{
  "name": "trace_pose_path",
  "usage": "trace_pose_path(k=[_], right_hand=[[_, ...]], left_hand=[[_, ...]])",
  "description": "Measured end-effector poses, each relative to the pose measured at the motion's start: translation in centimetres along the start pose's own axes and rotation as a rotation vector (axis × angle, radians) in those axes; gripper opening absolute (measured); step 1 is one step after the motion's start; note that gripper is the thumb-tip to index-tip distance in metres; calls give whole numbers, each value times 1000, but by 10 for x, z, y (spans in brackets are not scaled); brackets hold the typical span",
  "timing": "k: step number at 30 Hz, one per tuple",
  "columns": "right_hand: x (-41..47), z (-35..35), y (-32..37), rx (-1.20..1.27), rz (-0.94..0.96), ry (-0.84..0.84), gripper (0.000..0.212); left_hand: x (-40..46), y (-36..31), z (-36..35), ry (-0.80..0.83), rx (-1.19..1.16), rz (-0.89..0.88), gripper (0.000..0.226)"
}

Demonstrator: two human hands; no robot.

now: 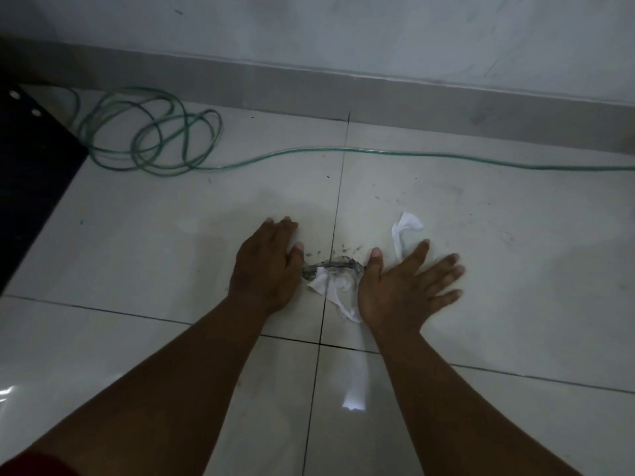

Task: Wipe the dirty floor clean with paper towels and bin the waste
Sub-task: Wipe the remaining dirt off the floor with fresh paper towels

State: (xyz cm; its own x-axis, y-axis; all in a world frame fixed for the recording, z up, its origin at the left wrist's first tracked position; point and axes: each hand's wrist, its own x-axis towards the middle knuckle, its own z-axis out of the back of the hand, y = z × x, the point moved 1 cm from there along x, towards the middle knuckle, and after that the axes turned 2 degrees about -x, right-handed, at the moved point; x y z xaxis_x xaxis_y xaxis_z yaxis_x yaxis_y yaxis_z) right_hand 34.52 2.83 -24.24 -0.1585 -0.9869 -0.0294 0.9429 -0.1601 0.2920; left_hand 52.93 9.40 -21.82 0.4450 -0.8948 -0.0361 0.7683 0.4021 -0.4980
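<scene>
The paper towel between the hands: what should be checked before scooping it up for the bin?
1. Dirt gathered at the paper towel: ok, a dark pile lies along its far edge.
2. Left hand and right hand flank it, fingers straight: ok.
3. Stray specks beyond the pile: not ok, still loose.
4. Second towel piece collected: not ok, lies apart by the right hand.
5. Green hose clear of the hands: ok.
6. Bin within reach: cannot tell, none in view.

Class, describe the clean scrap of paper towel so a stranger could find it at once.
Start at the green hose running along the wall, then drop to the right hand flat on the floor tiles. The clean paper scrap lies beyond its fingers: pure white, unlike the soiled paper towel between both hands.
</scene>
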Motion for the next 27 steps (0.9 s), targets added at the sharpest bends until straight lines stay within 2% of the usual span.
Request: trace_pose_path(k=[2,5,11,23,27], right_hand=[[3,-2,5,29,-40,6,87],[14,-3,11,14,13,-1,85],[25,-2,11,-53,384,70,78],[-3,-18,59,-43,930,281,71],[-26,-29,75,-35,1051,273,69]], left_hand=[[1,-3,2,-15,31,-23,45],[3,-7,8,-6,63,-33,42],[15,-3,24,76,50,6,36],[15,32,35,89,-162,-26,39],[15,34,34,98,-211,-86,40]])
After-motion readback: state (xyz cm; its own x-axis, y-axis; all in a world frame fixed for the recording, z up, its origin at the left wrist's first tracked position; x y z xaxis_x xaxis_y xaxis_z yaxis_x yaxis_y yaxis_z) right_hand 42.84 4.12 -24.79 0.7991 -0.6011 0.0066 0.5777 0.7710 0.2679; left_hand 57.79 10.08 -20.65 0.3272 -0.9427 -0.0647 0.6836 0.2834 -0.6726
